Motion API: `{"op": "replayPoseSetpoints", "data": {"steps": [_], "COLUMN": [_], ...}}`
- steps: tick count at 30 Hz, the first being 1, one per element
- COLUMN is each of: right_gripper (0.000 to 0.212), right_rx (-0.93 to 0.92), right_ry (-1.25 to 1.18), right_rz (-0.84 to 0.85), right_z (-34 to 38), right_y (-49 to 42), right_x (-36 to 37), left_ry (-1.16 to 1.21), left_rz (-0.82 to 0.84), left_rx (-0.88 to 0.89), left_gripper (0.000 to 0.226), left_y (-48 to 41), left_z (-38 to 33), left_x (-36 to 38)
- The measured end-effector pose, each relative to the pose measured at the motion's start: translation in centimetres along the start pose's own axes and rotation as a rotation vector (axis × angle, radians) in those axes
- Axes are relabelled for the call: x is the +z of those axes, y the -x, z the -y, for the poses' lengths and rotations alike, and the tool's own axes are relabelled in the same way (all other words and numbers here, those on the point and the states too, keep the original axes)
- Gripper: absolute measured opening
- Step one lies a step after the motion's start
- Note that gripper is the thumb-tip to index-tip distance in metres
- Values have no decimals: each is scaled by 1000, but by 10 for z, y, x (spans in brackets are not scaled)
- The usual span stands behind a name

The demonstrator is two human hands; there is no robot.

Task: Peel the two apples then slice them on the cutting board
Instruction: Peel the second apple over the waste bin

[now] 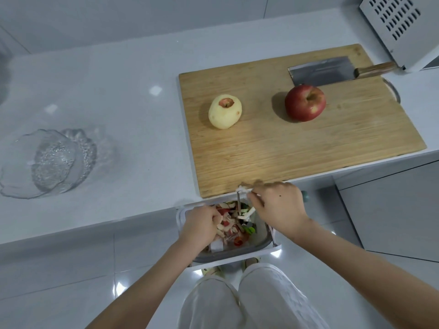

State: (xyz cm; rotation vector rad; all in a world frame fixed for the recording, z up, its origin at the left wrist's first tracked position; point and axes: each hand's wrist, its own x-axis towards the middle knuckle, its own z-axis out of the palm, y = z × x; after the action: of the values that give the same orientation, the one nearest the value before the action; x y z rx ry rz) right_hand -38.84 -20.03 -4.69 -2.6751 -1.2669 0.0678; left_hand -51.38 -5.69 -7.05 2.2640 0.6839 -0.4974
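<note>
A peeled apple (pixel 225 112) with a red patch round its stem sits on the left of the wooden cutting board (pixel 297 148). A whole red apple (pixel 305 103) stands to its right. A cleaver (pixel 323 70) lies at the board's far edge. My right hand (pixel 279 206) grips a white peeler (pixel 242 200) over the waste bin (pixel 259 245) below the counter edge. My left hand (pixel 202 223), fingers curled, is at the peeler's blade over the bin; whether it holds a peel strip is unclear. The bin holds apple peels (pixel 228 227).
A clear glass bowl (pixel 51 162) sits on the white counter (pixel 118 115) at the left. A white perforated appliance (pixel 403 29) stands at the far right, by the cleaver's handle. My legs stand on the tiled floor below the bin.
</note>
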Motion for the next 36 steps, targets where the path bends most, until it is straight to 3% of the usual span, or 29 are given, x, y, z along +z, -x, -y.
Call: {"op": "replayPoseSetpoints", "data": {"steps": [4,7,10,14,18,22,26,30,36], "right_gripper": [23,5,20,36,47,40,44,38,38], "right_rx": [86,100,131,233,444,641,700,832,1077], "right_ry": [6,-58,-53,-178,-412,-627,-870,-992,-1165], "right_rz": [3,17,113,169,136,-20,-188,-162,-40], "right_z": [-21,-31,-43,-62,-91,-125,-153,-180,-200], "right_y": [-5,-6,-9,-16,-30,-52,-82,-125,-149], "right_x": [-12,-23,-29,-38,-50,-60,-63,-54,-44], "left_ry": [34,-23,-84,-138,32,171,469,777,773], "left_rz": [-71,-87,35,168,-3,-186,-169,-119,-17], "left_rx": [-42,-58,-47,-49,62,93,-113,-160,-118], "left_gripper": [16,23,12,32,20,41,62,46,46], "left_y": [-6,-13,-22,-31,-52,-107,-170,-206,-229], "left_z": [-16,-27,-37,-58,-109,-168,-217,-240,-244], "left_x": [-2,-8,-14,-29,-51,-59,-56,-55,-49]}}
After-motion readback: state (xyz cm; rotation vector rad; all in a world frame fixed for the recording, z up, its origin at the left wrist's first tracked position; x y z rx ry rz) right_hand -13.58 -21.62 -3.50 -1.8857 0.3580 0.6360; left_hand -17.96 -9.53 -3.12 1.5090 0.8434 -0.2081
